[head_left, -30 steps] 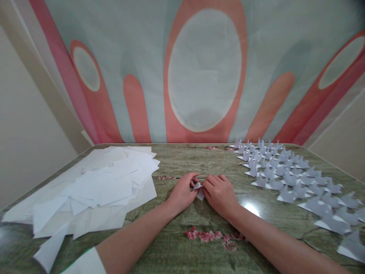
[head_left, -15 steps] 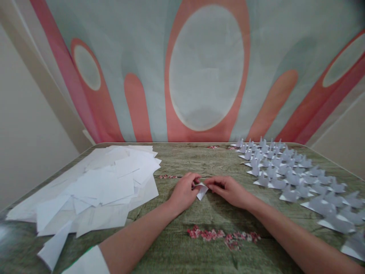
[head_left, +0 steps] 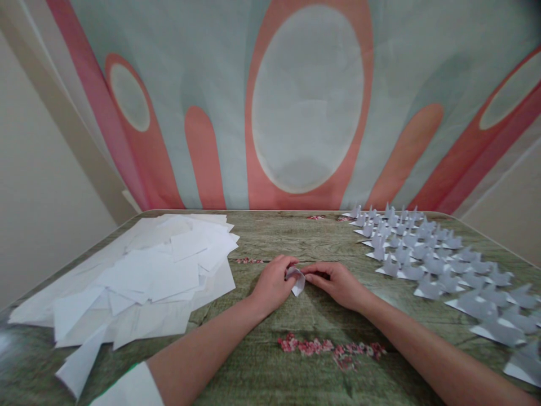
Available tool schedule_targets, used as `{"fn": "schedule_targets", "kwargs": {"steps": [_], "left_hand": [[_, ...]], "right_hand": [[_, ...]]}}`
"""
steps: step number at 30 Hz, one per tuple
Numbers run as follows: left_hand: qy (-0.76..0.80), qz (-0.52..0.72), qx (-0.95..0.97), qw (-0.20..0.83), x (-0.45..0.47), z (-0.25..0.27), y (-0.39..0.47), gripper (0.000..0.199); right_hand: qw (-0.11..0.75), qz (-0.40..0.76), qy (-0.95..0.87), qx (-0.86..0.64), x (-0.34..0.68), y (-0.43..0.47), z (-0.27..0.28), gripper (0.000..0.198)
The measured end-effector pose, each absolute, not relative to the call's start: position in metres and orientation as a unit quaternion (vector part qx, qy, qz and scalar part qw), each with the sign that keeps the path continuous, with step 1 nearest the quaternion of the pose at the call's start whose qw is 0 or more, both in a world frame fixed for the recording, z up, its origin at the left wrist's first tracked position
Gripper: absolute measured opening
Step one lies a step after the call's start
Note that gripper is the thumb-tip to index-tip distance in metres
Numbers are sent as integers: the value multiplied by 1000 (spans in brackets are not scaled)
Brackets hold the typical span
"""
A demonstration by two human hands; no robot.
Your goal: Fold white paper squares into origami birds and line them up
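Note:
A small piece of folded white paper (head_left: 298, 284) is held between my two hands over the middle of the table. My left hand (head_left: 274, 281) is closed on its left side, thumb and fingers pinching it. On the other side, my right hand (head_left: 333, 282) pinches the paper's right edge between thumb and forefinger. The paper looks curved and partly opened out, with a point toward me. My fingers hide its upper left part.
Loose white sheets (head_left: 147, 270) lie in a spread pile on the left. Rows of folded white paper birds (head_left: 433, 262) stand on the right. The wood-patterned table (head_left: 270, 231) has printed pink flowers. A patterned backdrop (head_left: 308, 101) hangs behind it.
The folded paper has gone from a flatter triangle to a rounder, more opened shape. My right hand has shifted slightly left, closer to my left hand.

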State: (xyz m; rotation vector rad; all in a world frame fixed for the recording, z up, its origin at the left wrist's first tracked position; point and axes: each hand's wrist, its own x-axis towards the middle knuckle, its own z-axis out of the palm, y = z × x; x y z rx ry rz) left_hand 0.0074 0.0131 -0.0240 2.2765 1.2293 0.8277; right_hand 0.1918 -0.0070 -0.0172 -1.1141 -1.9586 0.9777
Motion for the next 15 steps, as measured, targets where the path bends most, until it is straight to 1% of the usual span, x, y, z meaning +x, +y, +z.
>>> {"fn": "schedule_targets", "kwargs": {"steps": [5, 15], "left_hand": [[439, 301, 821, 206, 8, -25, 13, 23], [449, 291, 818, 214, 7, -25, 13, 29]], "right_hand": [[338, 341, -755, -447, 189, -6, -20, 20], [338, 313, -729, -506, 177, -7, -23, 17]]}}
